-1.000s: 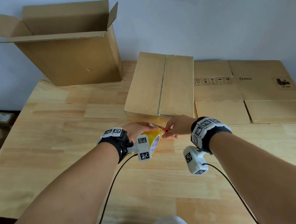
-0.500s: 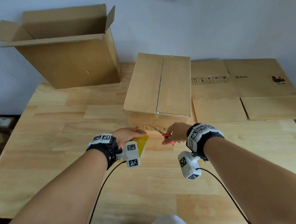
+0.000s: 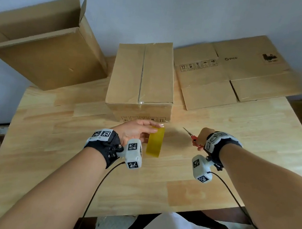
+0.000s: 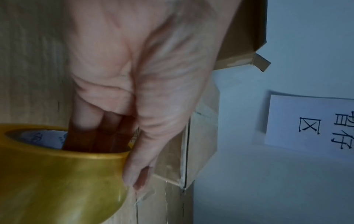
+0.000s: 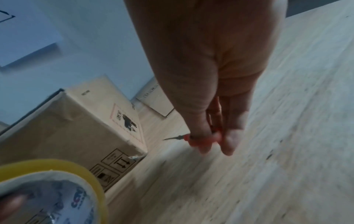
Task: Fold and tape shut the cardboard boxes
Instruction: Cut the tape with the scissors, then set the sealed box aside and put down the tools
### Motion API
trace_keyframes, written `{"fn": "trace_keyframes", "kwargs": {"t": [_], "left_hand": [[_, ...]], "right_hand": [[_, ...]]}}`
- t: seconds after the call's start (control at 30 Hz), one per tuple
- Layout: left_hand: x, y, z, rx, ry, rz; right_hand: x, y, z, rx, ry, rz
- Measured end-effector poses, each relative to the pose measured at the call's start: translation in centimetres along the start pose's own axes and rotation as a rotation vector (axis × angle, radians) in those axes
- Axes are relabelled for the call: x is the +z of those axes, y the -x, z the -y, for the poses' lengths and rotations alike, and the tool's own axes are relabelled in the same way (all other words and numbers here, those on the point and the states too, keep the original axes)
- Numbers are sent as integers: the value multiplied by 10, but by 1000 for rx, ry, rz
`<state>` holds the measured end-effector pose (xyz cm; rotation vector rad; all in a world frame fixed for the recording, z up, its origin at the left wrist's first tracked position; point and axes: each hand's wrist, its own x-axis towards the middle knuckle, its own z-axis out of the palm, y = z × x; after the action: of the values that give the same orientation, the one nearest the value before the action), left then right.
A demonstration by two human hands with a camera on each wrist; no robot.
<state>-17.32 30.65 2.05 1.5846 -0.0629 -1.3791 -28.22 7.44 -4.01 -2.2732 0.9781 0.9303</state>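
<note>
A closed cardboard box stands at the table's middle back, clear tape along its centre seam. In front of it my left hand holds a yellow tape roll on edge; in the left wrist view the fingers reach into the core of the roll and the thumb lies on its outside. Right of the roll, my right hand grips small red-handled scissors, blades pointing left toward the box. The right wrist view shows the scissors, the box and the roll.
An open, empty cardboard box stands tilted at the back left against the wall. Flattened cartons lie at the back right. A paper sign hangs on the wall. The wooden table runs bare toward me.
Both hands have drawn back from the box's front edge. The left has brought the roll down and toward me; the right has moved right with the scissors, so the hands stand apart.
</note>
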Motion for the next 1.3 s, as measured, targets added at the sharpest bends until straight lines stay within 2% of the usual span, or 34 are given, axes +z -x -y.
{"fn": "trace_keyframes", "kwargs": {"t": [0.1,0.17,0.37,0.43,0.5,0.67,0.8,0.97,1.1,1.2,1.3], "left_hand": [[20,-7,-9,12,5,4],[34,-11,-15,16,10,-6],[78,-26,-37,67,89,-78],[93,-34,-44,92,123,-97],[109,-42,-51,125,156,-117],[144,-56,-65,207,227,-183],[161,-62,-76,229,213,-169],[181,-66,-92,232,158,-152],[187,-69,-99,114,-113,-63],[182,-72,-104,112,-208,-155],[167,-74,-108,109,-213,-245]], "right_hand": [[-2,-3,-13,-35,32,76],[-8,1,-22,-97,-44,56],[-50,17,-31,-284,-460,-97],[-66,23,-27,-342,-696,-19],[-78,30,-25,-393,-836,25],[-94,39,-36,-460,-991,46],[-105,40,-50,-457,-1030,27],[-114,31,-64,-407,-1019,-127],[-115,21,-83,-409,-764,-299],[-114,16,-102,-374,-476,-402],[-110,11,-120,-274,-284,-401]]}}
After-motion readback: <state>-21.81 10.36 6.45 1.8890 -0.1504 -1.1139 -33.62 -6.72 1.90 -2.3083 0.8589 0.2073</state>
